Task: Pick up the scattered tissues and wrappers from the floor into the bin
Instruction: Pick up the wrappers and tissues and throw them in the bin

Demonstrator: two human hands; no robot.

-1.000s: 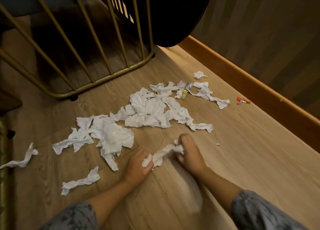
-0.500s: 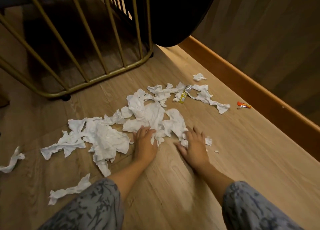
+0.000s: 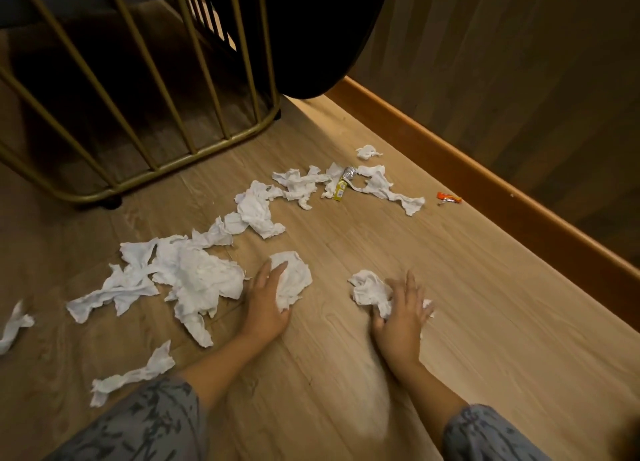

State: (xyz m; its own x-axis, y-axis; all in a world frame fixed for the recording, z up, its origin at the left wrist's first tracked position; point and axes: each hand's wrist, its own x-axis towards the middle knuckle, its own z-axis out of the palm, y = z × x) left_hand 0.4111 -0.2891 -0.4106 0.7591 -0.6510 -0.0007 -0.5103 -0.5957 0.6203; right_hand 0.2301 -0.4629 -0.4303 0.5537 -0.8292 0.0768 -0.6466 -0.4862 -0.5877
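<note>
Both hands low on floor — left hand and right hand each clutching tissue.

The print on the yellow wrapper is too small to read.

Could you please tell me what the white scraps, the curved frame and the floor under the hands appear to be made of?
White scraps: thin tissue paper, matte, judging by the soft crumpling and torn edges. Curved frame: probably metal tube with a satin gold finish; its bars are slim and catch a dull sheen. Floor: light wood-grain planks with seams, possibly laminate or vinyl; the look leaves that open.
</note>
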